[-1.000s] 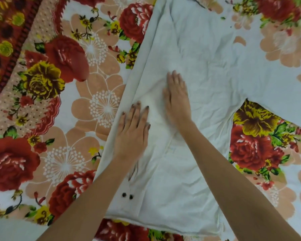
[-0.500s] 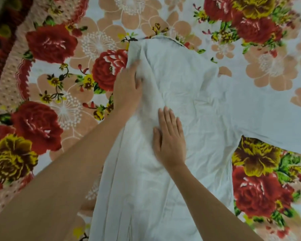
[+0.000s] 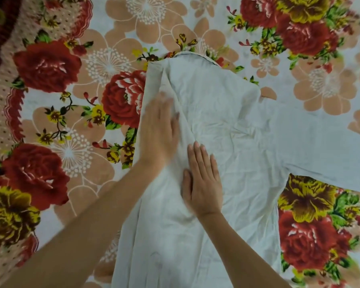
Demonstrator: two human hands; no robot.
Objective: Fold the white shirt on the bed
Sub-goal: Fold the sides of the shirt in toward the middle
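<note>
Head view looked down on the bed (image 3: 50,125), its floral cover filling the 9 o'clock side. Near the centre, the left hand (image 3: 158,132), blurred, lay flat with fingers straight on the folded-in edge of the white shirt (image 3: 247,154). Just toward 4 o'clock of it, the right hand (image 3: 203,183) pressed flat on the cloth, fingers straight, gripping nothing. 1 sleeve (image 3: 330,156) stretched out to 3 o'clock.
</note>
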